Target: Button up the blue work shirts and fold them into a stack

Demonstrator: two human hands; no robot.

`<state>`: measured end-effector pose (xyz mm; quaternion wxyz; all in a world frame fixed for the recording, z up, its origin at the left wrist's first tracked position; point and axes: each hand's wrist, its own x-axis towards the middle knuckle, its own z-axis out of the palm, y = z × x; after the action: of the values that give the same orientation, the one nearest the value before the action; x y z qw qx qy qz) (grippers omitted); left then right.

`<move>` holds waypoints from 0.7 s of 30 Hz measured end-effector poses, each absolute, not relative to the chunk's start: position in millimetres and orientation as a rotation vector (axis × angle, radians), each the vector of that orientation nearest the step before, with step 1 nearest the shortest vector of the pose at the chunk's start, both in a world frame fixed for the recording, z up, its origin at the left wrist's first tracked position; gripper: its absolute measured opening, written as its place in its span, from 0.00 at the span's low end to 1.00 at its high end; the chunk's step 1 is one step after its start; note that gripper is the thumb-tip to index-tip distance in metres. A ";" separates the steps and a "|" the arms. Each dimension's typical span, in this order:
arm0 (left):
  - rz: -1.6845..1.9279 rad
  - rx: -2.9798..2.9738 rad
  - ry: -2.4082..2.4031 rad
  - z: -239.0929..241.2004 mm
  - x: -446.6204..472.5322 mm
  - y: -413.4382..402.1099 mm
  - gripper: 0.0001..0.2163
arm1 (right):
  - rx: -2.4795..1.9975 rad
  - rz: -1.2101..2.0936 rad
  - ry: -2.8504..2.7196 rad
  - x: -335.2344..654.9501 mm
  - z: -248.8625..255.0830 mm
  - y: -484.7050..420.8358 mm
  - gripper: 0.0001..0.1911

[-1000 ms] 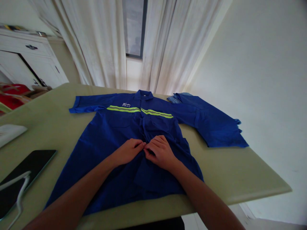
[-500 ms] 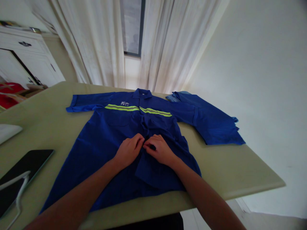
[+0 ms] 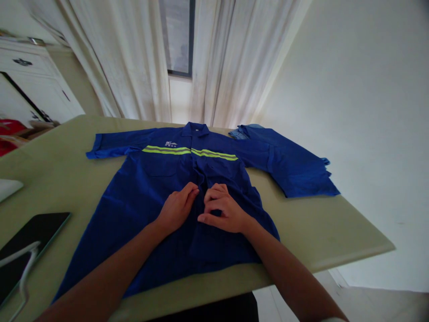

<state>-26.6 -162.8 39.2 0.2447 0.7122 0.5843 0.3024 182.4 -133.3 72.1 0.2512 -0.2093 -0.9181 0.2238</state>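
A blue work jacket [image 3: 147, 188] with a yellow-green reflective stripe across the chest lies spread flat, front up, on a pale green table [image 3: 318, 228]. Both hands rest at the middle of its front opening. My left hand [image 3: 177, 207] lies on the left front panel with its fingers curled onto the cloth at the placket. My right hand [image 3: 221, 208] is beside it, fingers bent and pinching the fabric edge of the right panel. The two hands nearly touch. What sits between the fingertips is too small to make out.
A second blue garment [image 3: 295, 167] lies folded at the table's far right corner. A dark tablet [image 3: 25, 243] with a white cable [image 3: 25, 273] sits at the left front. White curtains [image 3: 134, 67] and a window are behind the table, a white cabinet [image 3: 30, 85] at far left.
Both hands have slid slightly up the jacket's front opening. The right hand's fingers have spread a little and its thumb now points left. The camera shifted slightly right.
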 end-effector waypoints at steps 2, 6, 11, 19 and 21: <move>0.868 1.944 1.556 40.7 -26.9 -163.5 0.15 | -0.486 0.616 -2.530 183.3 75.3 -135.4 0.23; 0.949 1.979 1.446 43.4 -26.1 -165.4 0.15 | -0.436 0.617 -2.620 183.3 71.2 -134.4 0.20; 0.998 1.734 1.426 47.2 -24.7 -167.0 0.16 | -0.472 0.633 -2.675 189.4 75.3 -129.7 0.13; 1.029 1.487 1.276 44.7 -26.2 -161.7 0.17 | -0.543 0.611 -2.707 195.6 76.8 -123.1 0.15; 0.997 1.478 1.236 44.2 -27.0 -161.6 0.17 | -0.592 0.563 -2.720 193.5 71.4 -122.6 0.14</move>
<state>-27.0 -161.6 44.2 0.4670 0.6024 0.5038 0.4064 193.5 -122.6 71.4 0.1505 -0.2060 -0.9469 0.1959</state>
